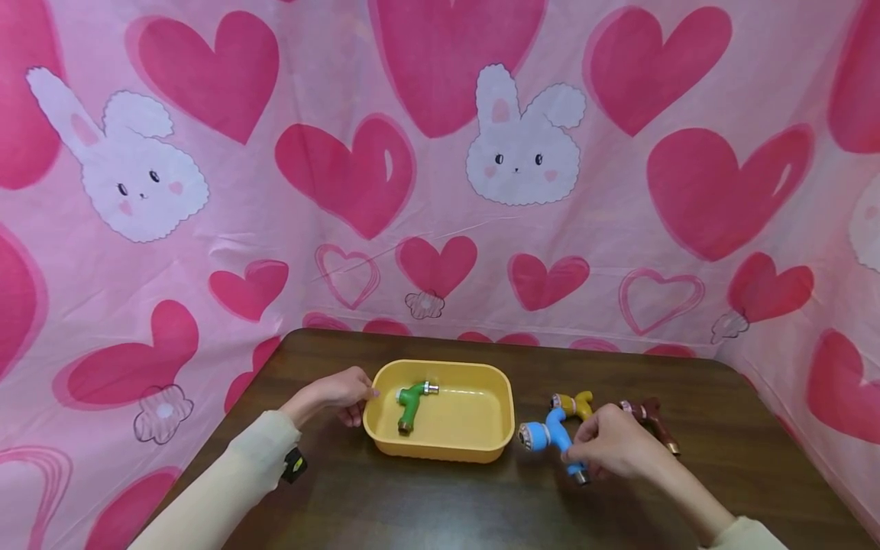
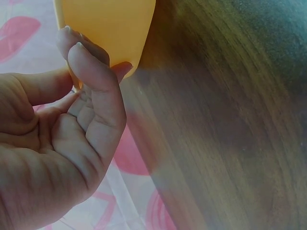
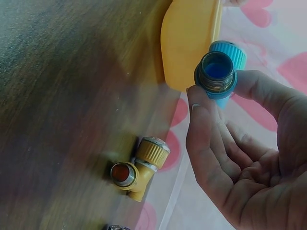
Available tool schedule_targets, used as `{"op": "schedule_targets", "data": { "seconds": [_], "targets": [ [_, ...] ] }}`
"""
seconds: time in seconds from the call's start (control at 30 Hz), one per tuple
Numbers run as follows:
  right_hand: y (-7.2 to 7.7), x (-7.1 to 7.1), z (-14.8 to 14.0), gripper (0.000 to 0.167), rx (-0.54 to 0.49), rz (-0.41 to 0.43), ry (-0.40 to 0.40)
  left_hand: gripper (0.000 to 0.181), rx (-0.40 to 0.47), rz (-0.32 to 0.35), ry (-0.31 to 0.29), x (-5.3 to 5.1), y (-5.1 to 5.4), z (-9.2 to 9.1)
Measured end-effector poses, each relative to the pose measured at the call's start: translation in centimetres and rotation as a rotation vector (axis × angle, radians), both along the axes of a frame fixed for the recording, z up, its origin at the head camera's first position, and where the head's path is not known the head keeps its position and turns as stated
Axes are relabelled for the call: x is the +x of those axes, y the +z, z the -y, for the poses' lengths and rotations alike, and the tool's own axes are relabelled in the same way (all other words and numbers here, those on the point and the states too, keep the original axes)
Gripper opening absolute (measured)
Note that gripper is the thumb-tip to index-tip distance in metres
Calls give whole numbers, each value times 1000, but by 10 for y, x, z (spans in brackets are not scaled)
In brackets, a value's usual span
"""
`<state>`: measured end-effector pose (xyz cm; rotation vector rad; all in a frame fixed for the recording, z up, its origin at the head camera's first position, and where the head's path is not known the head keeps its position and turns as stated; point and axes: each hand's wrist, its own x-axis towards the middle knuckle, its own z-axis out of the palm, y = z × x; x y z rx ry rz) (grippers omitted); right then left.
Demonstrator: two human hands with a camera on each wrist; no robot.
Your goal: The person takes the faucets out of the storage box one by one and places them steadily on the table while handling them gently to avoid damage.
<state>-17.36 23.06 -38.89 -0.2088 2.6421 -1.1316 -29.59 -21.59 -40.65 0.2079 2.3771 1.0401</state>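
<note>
Four taps here. The blue tap point(image 1: 560, 434) is pinched between thumb and fingers of the right hand point(image 1: 615, 441), just right of the yellow tub point(image 1: 440, 449). Left hand's point(image 1: 340, 393) got fingers and thumb clamped on the tub's left edge. Green tap point(image 1: 410, 405) is lying inside, toward the left, while the mustard tap point(image 1: 583, 406) and brown tap point(image 1: 656, 420) are on the table point(image 1: 385, 504) near the right hand.
</note>
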Motion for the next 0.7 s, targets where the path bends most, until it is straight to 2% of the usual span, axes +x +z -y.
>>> {"op": "schedule_targets", "data": {
  "seconds": [0.7],
  "targets": [
    [-6, 11, -10, 19, 36, -29, -40, 29, -6, 2, -7, 0, -1, 1]
  ]
}}
